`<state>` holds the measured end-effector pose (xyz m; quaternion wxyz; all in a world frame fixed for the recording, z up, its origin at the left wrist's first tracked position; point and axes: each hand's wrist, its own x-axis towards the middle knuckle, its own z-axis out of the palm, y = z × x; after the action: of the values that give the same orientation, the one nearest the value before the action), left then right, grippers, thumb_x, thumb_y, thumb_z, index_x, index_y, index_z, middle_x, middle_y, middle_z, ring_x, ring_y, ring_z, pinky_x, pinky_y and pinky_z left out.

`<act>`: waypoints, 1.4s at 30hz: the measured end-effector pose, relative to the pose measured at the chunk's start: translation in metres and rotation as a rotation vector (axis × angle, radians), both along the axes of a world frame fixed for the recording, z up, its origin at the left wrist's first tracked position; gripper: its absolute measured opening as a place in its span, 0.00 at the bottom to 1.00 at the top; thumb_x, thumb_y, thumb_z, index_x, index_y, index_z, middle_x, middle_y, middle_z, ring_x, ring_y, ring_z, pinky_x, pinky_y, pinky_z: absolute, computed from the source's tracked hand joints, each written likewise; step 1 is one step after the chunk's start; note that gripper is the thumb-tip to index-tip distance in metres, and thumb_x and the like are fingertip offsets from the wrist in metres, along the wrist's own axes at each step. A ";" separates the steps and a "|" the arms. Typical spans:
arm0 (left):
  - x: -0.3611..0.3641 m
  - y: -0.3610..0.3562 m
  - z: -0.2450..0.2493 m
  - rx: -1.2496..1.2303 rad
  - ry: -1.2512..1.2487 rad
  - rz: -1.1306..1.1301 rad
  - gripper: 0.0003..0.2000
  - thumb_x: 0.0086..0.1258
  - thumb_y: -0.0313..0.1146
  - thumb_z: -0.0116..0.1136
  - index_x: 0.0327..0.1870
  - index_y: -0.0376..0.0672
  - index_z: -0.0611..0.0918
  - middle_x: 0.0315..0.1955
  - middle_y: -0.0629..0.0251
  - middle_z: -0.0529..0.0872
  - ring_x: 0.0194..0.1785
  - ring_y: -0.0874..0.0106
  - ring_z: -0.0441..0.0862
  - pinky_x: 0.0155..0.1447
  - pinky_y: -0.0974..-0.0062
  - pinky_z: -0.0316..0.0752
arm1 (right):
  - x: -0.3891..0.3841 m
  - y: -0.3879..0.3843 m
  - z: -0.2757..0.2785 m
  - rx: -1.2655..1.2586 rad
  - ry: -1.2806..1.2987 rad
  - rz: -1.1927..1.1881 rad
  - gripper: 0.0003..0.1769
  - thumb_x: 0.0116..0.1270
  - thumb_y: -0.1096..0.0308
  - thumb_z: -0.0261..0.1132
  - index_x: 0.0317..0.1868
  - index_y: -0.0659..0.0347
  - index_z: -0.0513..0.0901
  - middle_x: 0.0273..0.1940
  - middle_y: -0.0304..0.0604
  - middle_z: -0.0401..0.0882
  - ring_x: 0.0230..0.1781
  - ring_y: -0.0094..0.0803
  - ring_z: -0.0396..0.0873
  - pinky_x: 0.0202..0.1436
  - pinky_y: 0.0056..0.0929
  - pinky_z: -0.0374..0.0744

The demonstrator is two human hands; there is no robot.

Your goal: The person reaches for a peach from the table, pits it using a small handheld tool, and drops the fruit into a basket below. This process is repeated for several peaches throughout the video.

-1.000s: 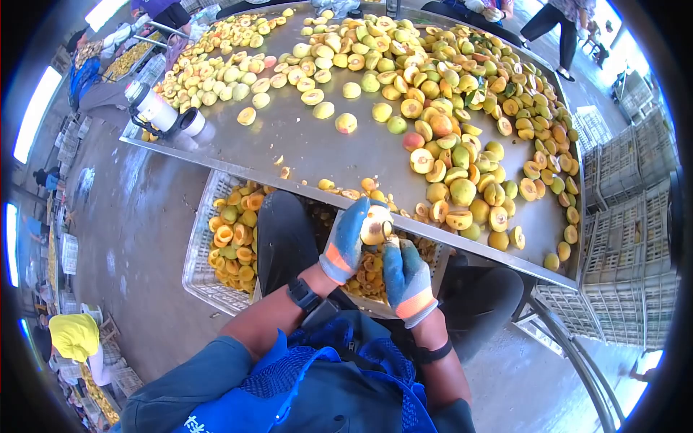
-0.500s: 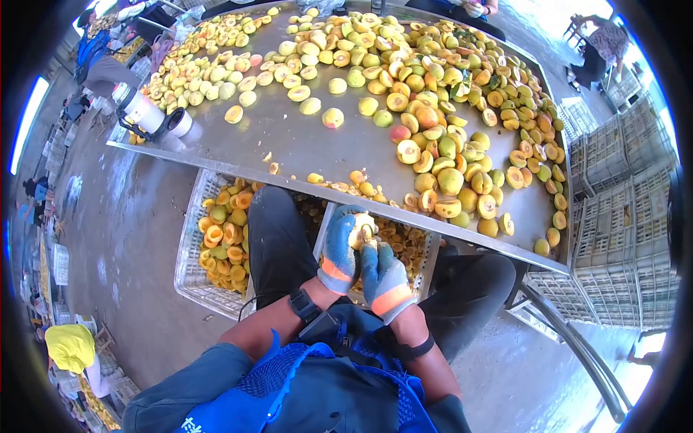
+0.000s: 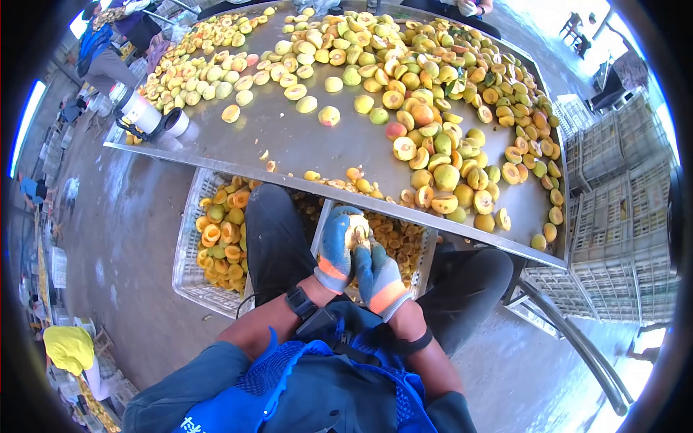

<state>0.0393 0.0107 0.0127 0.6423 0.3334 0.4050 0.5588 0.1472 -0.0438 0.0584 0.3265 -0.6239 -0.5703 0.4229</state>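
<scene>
My left hand (image 3: 337, 247), in a blue, grey and orange work glove, is closed around a yellow peach half (image 3: 356, 231). The cut side with its hollow centre faces up. My right hand (image 3: 377, 278), gloved alike, is closed with its fingertips pressed against the near edge of that half; whatever it grips is hidden by the fingers. Both hands meet over a crate (image 3: 404, 249) of small fruit pieces between my knees, just below the metal table's front edge.
The metal table (image 3: 238, 148) bears many halved peaches (image 3: 447, 177), piled thickest at right. A crate of peach halves (image 3: 186, 270) stands by my left knee. A white flask (image 3: 141, 112) is at the table's left corner. Stacked crates (image 3: 606, 238) rise at right. Other people work around.
My hands stay together at the fruit, with the right fingers shifted slightly against it. The whole view has moved a little. The person at upper right has changed position.
</scene>
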 end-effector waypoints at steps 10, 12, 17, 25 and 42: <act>-0.009 0.000 -0.011 0.159 0.229 0.039 0.16 0.79 0.43 0.45 0.52 0.40 0.79 0.37 0.63 0.82 0.39 0.72 0.83 0.49 0.72 0.81 | -0.003 0.004 0.002 -0.081 -0.090 0.045 0.20 0.82 0.57 0.54 0.55 0.69 0.78 0.40 0.69 0.84 0.44 0.65 0.84 0.45 0.50 0.81; -0.007 -0.003 -0.003 0.153 0.217 0.049 0.16 0.79 0.43 0.46 0.51 0.40 0.78 0.37 0.62 0.83 0.39 0.72 0.83 0.48 0.72 0.81 | -0.001 0.003 0.000 -0.149 0.034 0.038 0.20 0.82 0.58 0.54 0.57 0.69 0.77 0.43 0.68 0.84 0.46 0.63 0.85 0.47 0.47 0.81; -0.012 0.000 -0.005 0.238 0.239 0.001 0.17 0.78 0.45 0.46 0.49 0.39 0.78 0.37 0.60 0.83 0.40 0.70 0.84 0.47 0.71 0.81 | -0.001 0.001 0.004 -0.125 0.231 0.044 0.21 0.83 0.61 0.52 0.62 0.71 0.75 0.48 0.65 0.85 0.50 0.52 0.86 0.51 0.41 0.81; -0.010 0.000 0.028 -0.204 -0.255 -0.151 0.20 0.77 0.48 0.46 0.50 0.39 0.79 0.39 0.58 0.85 0.41 0.65 0.85 0.51 0.65 0.84 | 0.012 -0.001 -0.002 -0.383 0.678 0.049 0.22 0.85 0.57 0.53 0.50 0.70 0.82 0.36 0.34 0.80 0.38 0.21 0.73 0.40 0.26 0.77; -0.018 0.002 -0.005 -0.131 0.044 -0.125 0.12 0.77 0.39 0.51 0.43 0.40 0.83 0.34 0.59 0.85 0.35 0.68 0.85 0.43 0.70 0.83 | 0.002 0.001 -0.037 -0.277 0.365 0.068 0.19 0.84 0.57 0.54 0.51 0.65 0.83 0.30 0.31 0.76 0.26 0.17 0.72 0.28 0.23 0.72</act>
<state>0.0215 0.0125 0.0078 0.6872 0.3275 0.4331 0.4825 0.1490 -0.0428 0.0216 0.3211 -0.5564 -0.4590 0.6136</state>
